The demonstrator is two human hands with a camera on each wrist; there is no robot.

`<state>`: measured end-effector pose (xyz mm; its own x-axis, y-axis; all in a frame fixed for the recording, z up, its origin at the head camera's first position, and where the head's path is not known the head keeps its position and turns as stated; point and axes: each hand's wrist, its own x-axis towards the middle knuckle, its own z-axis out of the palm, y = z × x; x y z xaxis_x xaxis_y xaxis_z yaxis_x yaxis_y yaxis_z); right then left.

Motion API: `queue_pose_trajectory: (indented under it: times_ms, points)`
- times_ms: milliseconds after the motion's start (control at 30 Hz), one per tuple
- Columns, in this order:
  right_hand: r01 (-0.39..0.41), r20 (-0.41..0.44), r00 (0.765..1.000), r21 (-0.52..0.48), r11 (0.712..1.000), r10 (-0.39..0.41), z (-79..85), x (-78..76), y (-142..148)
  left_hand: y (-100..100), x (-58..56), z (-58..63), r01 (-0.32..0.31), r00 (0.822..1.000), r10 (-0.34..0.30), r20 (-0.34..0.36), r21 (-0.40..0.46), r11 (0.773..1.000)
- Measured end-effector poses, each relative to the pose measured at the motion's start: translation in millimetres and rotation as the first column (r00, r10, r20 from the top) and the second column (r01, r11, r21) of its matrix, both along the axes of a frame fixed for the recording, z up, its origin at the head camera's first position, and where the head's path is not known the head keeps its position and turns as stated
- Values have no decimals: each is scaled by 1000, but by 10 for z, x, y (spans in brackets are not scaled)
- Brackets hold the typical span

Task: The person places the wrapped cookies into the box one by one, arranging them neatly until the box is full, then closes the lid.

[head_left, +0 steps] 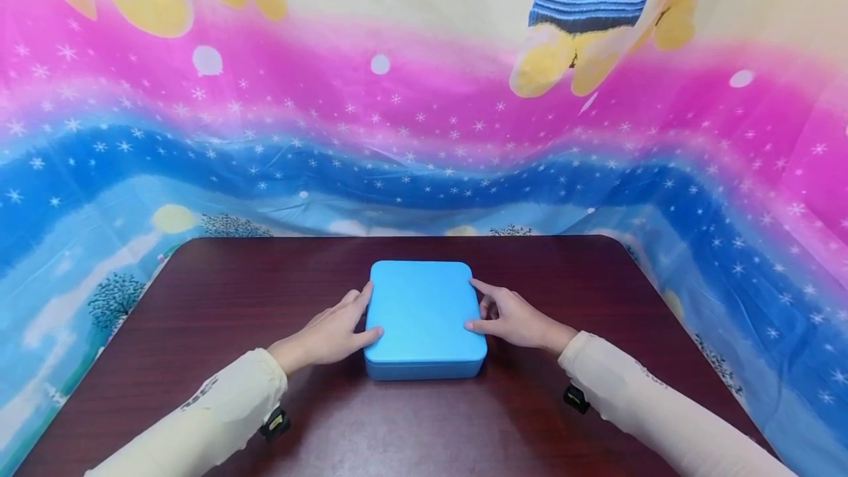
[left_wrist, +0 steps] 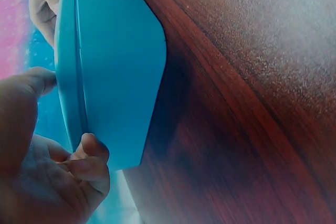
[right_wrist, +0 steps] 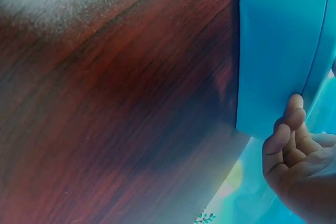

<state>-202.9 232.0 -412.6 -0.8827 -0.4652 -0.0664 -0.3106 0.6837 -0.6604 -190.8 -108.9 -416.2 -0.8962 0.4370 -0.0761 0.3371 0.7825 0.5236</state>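
Note:
A square light-blue box with rounded corners lies on the table, its flat lid on top. My left hand pinches the lid's left side, thumb on the top edge and fingers along the side. From the right, my right hand holds the opposite edge the same way, index finger stretched toward the far corner. A thin seam runs between lid and base in both wrist views. Fingertips of the left hand lie right at that seam, as do those of the right hand. The box's inside is hidden.
The dark red-brown wooden table has rounded far corners. Behind it and at both sides hangs a printed cloth in pink, blue and white. A small black device sits under each cream sleeve at the wrist.

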Motion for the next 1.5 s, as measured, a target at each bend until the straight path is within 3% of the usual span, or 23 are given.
queue_pose_trajectory:
  times_ms: [300, 767, 1500]
  points:
    - [-24, 0, 1000, -20, 1000, 24, -9, -11, 16, 15, 5, -5, 0, 1000, 0, -2, -51, 999]
    - [-47, 8, 999, -76, 996, 48, -52, -27, 45, 25, 26, -15, -11, 1000, 11, 4, -45, 999]
    - [-49, 24, 998, -84, 995, 51, -61, -34, 39, 20, 25, -55, -21, 1000, 21, 15, -30, 999]
